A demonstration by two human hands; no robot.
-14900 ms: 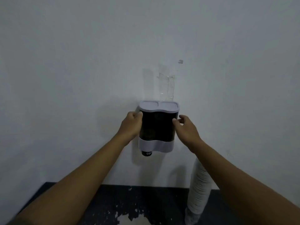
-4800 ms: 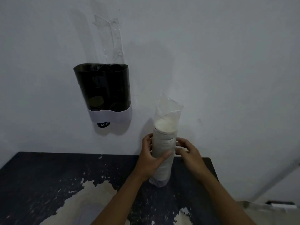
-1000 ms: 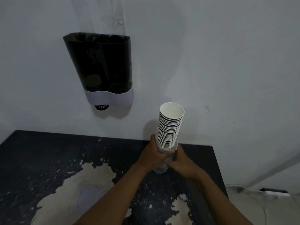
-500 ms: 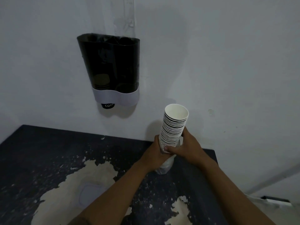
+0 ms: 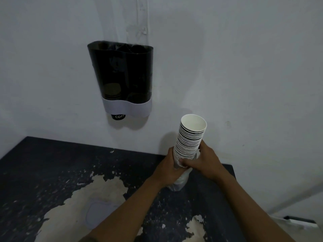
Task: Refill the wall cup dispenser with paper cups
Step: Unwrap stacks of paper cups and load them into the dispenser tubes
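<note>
- Stack of paper cups [image 5: 190,137]: a tall column of nested white cups, upright with a slight lean to the right, mouth of the top cup open toward the camera. Its upper part is bare; its lower part sits in a clear plastic sleeve [image 5: 180,182] pushed down and bunched around the base, which stands on the counter [image 5: 52,172] close to the wall [image 5: 244,67].
- Left hand [image 5: 167,170]: wrapped around the left side of the stack at the level of the bunched sleeve; the fingers are curled round it, their tips hidden behind the stack.
- Right hand [image 5: 204,161]: grips the stack from the right, fingers curled across the front at the sleeve's edge, thumb lying up along the right side of the cups.
- Cup dispenser [image 5: 124,81]: mounted on the wall, up and to the left of the stack and well apart from it. It has a dark see-through body over a white lower band, and its top is open, without a lid. A short stack of cups shows low in the left compartment; the right compartment is too dark to judge. The bottom of a black cup [image 5: 118,117] with white lettering pokes out beneath the band on the left.
- Clear plastic strip [image 5: 138,20]: hangs flat on the wall just above the dispenser.
- Counter: a dark surface with large pale patches where the coating has peeled away.
</note>
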